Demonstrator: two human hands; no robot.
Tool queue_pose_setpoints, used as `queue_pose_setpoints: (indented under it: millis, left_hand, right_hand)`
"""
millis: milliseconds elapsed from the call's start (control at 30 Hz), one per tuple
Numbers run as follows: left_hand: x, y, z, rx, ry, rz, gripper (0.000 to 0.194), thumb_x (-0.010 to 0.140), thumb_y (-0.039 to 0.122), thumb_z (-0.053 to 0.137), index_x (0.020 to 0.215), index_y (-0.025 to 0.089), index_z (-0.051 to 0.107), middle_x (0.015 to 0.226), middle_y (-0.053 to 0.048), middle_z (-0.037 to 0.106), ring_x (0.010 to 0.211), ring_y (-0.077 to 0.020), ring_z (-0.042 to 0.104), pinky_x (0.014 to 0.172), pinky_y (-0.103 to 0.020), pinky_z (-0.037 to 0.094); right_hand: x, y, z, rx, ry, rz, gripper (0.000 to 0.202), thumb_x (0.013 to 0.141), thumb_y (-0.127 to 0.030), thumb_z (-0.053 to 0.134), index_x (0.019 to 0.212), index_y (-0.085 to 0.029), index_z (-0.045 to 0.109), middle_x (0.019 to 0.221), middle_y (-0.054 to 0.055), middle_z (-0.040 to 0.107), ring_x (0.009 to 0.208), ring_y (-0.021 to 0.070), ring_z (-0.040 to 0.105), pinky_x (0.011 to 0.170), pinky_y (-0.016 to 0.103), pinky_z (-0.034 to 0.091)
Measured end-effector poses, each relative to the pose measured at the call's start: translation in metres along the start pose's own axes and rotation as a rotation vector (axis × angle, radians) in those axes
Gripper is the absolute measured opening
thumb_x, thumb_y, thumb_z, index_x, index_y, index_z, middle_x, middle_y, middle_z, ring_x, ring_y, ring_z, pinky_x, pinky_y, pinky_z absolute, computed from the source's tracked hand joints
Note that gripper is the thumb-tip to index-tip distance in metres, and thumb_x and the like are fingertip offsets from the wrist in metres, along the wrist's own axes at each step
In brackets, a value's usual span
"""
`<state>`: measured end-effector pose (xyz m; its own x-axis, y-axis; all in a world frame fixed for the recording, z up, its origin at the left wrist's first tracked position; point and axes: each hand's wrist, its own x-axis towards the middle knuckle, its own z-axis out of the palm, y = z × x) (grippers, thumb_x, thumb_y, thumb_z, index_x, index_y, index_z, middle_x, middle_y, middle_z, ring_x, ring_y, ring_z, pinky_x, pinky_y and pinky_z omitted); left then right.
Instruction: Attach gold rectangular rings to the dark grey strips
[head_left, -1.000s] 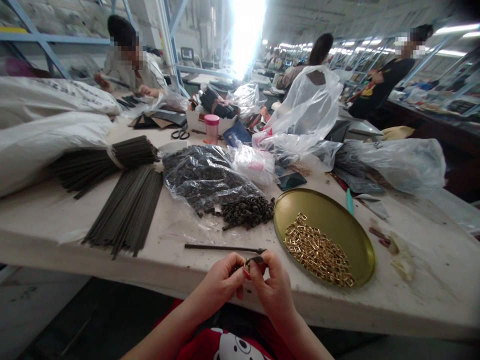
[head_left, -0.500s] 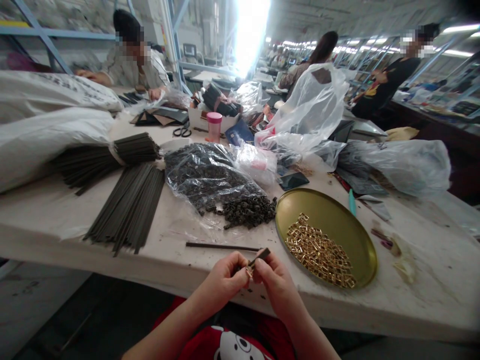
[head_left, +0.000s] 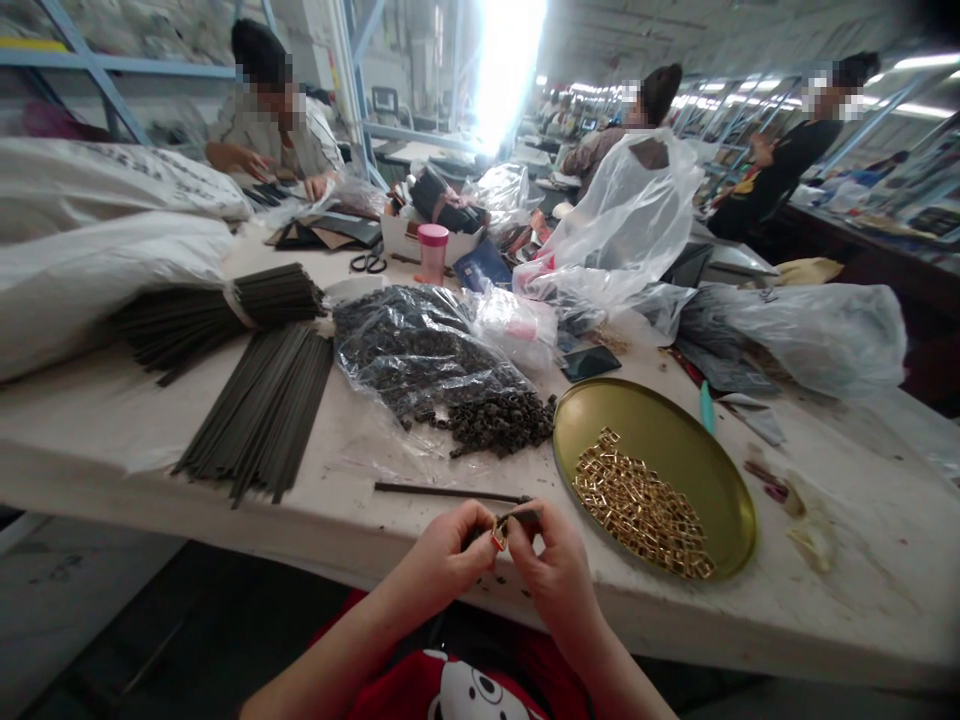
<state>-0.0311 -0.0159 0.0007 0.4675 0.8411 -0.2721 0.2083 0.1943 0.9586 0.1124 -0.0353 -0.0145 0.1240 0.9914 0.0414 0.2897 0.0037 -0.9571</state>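
Close together at the table's front edge, both hands are closed in a pinch. My left hand (head_left: 459, 552) grips a small gold buckle (head_left: 499, 538) between thumb and finger. A dark strap (head_left: 528, 516) is held in my right hand (head_left: 556, 562), its inner end meeting the buckle; whether it passes through is hidden by the fingers. Just beyond the hands, a single thin dark strip (head_left: 442, 490) lies on the table. To the right, a round gold tray (head_left: 660, 410) bears a heap of gold buckles (head_left: 637, 510).
A clear plastic bag (head_left: 420, 340) of small black loops (head_left: 499, 425) spills open ahead. Dark strips (head_left: 259, 410) lie in bundles at left, near white sacks (head_left: 90, 260). Scissors (head_left: 367, 263), a pink-lidded jar (head_left: 433, 250) and a phone (head_left: 591, 363) lie farther back. Several co-workers are beyond.
The strap in my right hand has tilted down flatter, and the right fingers have curled around it. The buckle shows more plainly at my left fingertips. A co-worker at far left has raised a hand.
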Motion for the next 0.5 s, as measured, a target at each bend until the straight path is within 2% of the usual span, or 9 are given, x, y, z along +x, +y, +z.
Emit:
queue_pose_setpoints:
  millis: [100, 167, 200, 267, 400, 500]
  left_hand:
    - [0.000, -0.003, 0.000, -0.033, -0.008, -0.025, 0.019, 0.080, 0.033, 0.043, 0.070, 0.017, 0.046, 0.054, 0.007, 0.044, 0.042, -0.0063, 0.035, 0.041, -0.018, 0.027]
    - [0.001, -0.004, 0.000, -0.037, 0.007, -0.028, 0.020, 0.080, 0.033, 0.044, 0.069, 0.017, 0.045, 0.053, 0.007, 0.044, 0.041, -0.0059, 0.035, 0.040, -0.017, 0.026]
    - [0.001, -0.003, 0.000, -0.035, 0.013, -0.033, 0.020, 0.079, 0.033, 0.045, 0.068, 0.017, 0.045, 0.053, 0.007, 0.044, 0.041, -0.0057, 0.035, 0.040, -0.017, 0.026]
    - [0.000, -0.002, 0.000, -0.038, 0.020, -0.053, 0.019, 0.078, 0.033, 0.047, 0.068, 0.017, 0.045, 0.054, 0.006, 0.045, 0.042, -0.0056, 0.035, 0.040, -0.017, 0.026]
    - [0.001, 0.001, -0.001, -0.057, 0.019, -0.074, 0.016, 0.077, 0.031, 0.048, 0.068, 0.018, 0.044, 0.053, 0.007, 0.047, 0.041, -0.0053, 0.033, 0.041, -0.018, 0.025]
    - [0.002, 0.001, -0.002, -0.057, 0.023, -0.062, 0.016, 0.076, 0.029, 0.049, 0.066, 0.018, 0.043, 0.051, 0.008, 0.044, 0.042, -0.0055, 0.033, 0.042, -0.018, 0.025]
  right_hand:
    - [-0.002, 0.006, 0.000, -0.240, 0.072, -0.262, 0.007, 0.072, -0.017, 0.056, 0.067, -0.020, 0.057, 0.060, -0.001, 0.054, 0.055, 0.0132, 0.046, 0.054, 0.025, 0.035]
    - [-0.002, 0.009, 0.000, -0.300, 0.074, -0.357, 0.006, 0.073, -0.017, 0.055, 0.068, -0.020, 0.057, 0.059, -0.001, 0.053, 0.056, 0.0136, 0.046, 0.055, 0.025, 0.035]
    - [-0.002, 0.009, 0.000, -0.307, 0.066, -0.358, 0.006, 0.073, -0.018, 0.055, 0.068, -0.020, 0.057, 0.059, -0.001, 0.053, 0.055, 0.0134, 0.046, 0.054, 0.025, 0.036]
    - [0.000, 0.007, 0.000, -0.267, 0.026, -0.265, 0.007, 0.075, -0.019, 0.053, 0.067, -0.019, 0.055, 0.058, -0.001, 0.053, 0.055, 0.0129, 0.047, 0.054, 0.025, 0.037]
    - [0.006, -0.006, -0.001, -0.002, -0.095, 0.055, 0.017, 0.077, -0.031, 0.050, 0.064, -0.019, 0.049, 0.055, -0.003, 0.048, 0.052, 0.0115, 0.045, 0.050, 0.023, 0.037]
    - [0.009, -0.011, -0.001, 0.162, -0.184, 0.194, 0.022, 0.075, -0.038, 0.051, 0.064, -0.018, 0.048, 0.054, -0.004, 0.046, 0.051, 0.0106, 0.043, 0.049, 0.022, 0.036]
